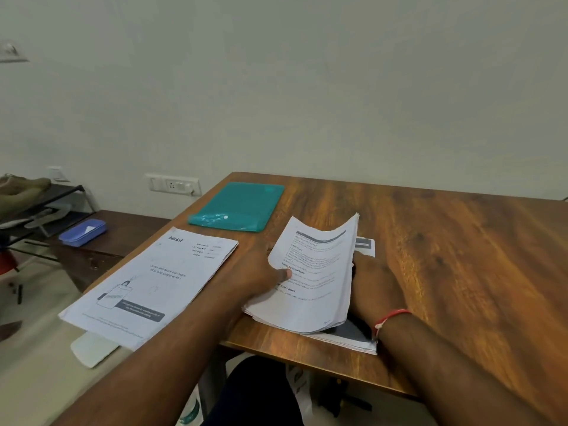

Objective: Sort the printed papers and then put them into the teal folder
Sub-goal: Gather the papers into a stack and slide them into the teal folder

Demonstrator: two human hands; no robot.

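Observation:
A teal folder (238, 206) lies flat at the far left of the wooden table (445, 241). Nearer me, a printed sheet with a "blinkit" heading (153, 284) tops a small pile that overhangs the table's left edge. In front of me lies a thicker stack of printed papers (310, 281). My left hand (255, 278) grips its left edge, thumb on the top page, and lifts several sheets so that they curl up. My right hand (373, 284) rests flat on the lower pages (353, 333) under the raised sheets, fingers partly hidden by paper.
A low dark side table (101, 250) stands left of the table with a blue box (83, 232) on it. A shoe rack (40, 204) stands further left. A wall socket (173, 184) sits behind the table's corner. The table's right half shows bare wood.

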